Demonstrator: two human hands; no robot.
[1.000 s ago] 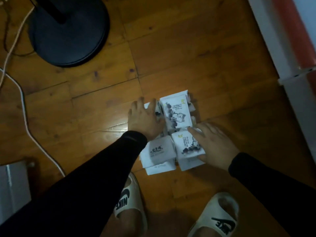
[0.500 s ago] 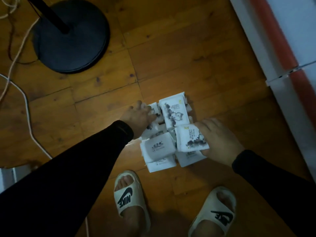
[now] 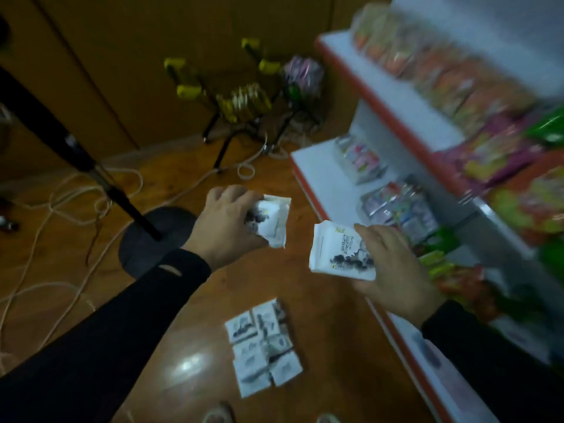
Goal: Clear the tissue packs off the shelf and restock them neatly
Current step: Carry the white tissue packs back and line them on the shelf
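My left hand [image 3: 227,221] grips a white tissue pack [image 3: 273,222] with black ink print, held up above the wooden floor. My right hand [image 3: 393,267] holds a second white tissue pack [image 3: 337,250] near the front of the shelf [image 3: 323,175]. Both packs hang in the air, apart from each other. Below them, several more tissue packs [image 3: 264,346] lie bunched together on the floor. The white shelf with orange edging stands to the right.
Colourful snack packets [image 3: 399,206] fill the shelf tiers. A black stand with a round base [image 3: 152,236] rises on the left, with white cables [image 3: 61,209] looping over the floor. A yellow and black folding rack [image 3: 241,102] leans at the back wall.
Both hands have lifted off the pile, each taking one tissue pack with it. The view has swung up from the floor toward the shelf.
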